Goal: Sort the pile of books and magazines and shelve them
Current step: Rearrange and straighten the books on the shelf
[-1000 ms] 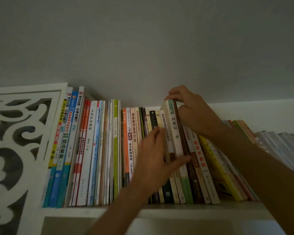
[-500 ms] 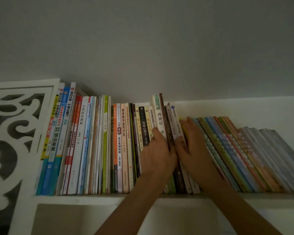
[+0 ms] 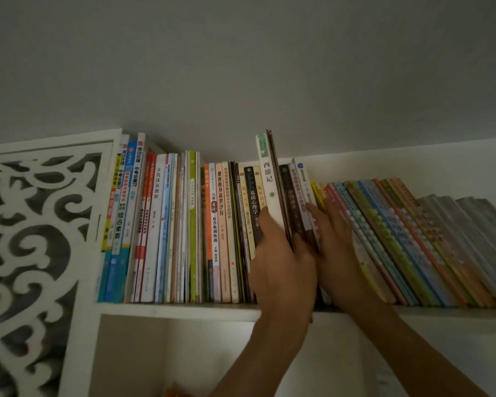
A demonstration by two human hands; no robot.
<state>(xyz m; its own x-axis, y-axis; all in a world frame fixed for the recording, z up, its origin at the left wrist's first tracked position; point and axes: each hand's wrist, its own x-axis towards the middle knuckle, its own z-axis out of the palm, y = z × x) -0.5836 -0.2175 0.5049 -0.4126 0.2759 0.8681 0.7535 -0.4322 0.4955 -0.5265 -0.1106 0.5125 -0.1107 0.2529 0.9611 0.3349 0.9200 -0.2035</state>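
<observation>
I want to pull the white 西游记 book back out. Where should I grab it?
Pinch the top of the white 西游记 book from above and in front: it stands upright and rises above its neighbours, so both faces are free there. Lower down, the hands and adjacent books crowd it.

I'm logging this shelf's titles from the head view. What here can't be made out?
- Lower spines of the middle books: hidden behind the left hand and right hand.
- Titles on the leaning books at right: too small and blurred.
- Orange thing below the shelf: cut off by the bottom edge.
</observation>
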